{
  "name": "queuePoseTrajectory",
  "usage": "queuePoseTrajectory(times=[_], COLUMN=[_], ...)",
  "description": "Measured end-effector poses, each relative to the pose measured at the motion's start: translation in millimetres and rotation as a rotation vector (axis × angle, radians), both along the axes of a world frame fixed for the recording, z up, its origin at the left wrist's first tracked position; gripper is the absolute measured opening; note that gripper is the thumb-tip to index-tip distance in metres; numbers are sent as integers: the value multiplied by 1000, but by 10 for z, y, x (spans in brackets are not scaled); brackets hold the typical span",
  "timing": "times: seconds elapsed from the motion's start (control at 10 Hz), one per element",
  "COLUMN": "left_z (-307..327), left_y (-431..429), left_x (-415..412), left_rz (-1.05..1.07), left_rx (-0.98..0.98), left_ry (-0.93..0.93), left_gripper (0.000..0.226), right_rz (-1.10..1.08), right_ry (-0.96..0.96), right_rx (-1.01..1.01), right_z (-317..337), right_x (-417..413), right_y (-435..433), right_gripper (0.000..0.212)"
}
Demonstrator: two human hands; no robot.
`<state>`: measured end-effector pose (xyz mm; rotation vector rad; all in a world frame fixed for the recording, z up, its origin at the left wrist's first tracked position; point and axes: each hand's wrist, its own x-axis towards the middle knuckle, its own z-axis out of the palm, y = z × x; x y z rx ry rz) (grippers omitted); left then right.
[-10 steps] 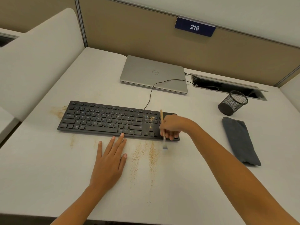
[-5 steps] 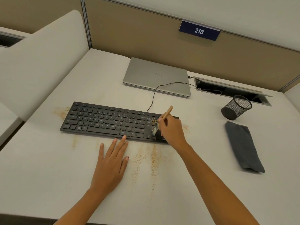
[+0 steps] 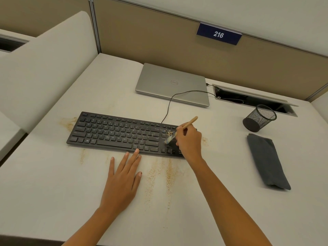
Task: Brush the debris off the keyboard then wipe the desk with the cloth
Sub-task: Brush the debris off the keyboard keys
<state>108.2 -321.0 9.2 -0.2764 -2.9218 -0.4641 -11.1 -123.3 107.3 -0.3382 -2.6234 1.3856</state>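
Back from the front edge, my right hand [image 3: 189, 142] pinches the light, stiff brush [image 3: 190, 122] by its wooden handle, bristles in the debris [image 3: 169, 133] on the keyboard [image 3: 115, 132]'s number pad. My left hand [image 3: 122, 181] lies flat on the desk [image 3: 53, 192]. Open room lies in front; the soft cloth [image 3: 266, 160] waits right.

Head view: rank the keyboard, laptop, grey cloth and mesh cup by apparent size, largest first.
1. keyboard
2. laptop, though it lies farther back, so its true rank against the keyboard is unsure
3. grey cloth
4. mesh cup
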Motion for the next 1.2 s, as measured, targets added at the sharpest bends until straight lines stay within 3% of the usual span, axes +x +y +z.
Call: queuePoseTrajectory(times=[0.1,0.2,0.3,0.4,0.5,0.7,0.9,1.0,1.1,1.2], left_z=[14,9,7,6,2,-1,-9,-10,-7,-17], left_y=[-1,-13,-14,-17,-16,-12,-19,-17,-15,-12], left_x=[-5,-2,5,-7,-9,-4,-5,-9,-22,-13], left_rz=[3,6,3,5,9,3,11,9,11,8], left_rx=[-2,-1,0,-5,-8,-10,-7,-8,-12,-14], left_ry=[3,5,6,2,-3,-8,-8,-7,-5,-5], left_gripper=[60,61,60,60,61,60,60,60,60,59], right_rz=[-19,251,505,544,503,575,370,455,403,302], right_ry=[100,161,117,133,194,-87,6,-146,-117,-29], right_rx=[115,242,215,136,135,27,21,-36,-67,34], right_z=[-7,-50,-65,-35,-18,108,140,111,151,134], right_x=[13,95,139,80,42,56,131,225,247,260], right_y=[21,-19,10,128,141,163,73,29,36,23], right_gripper=[20,16,17,17,17,23,24,32,33,36])
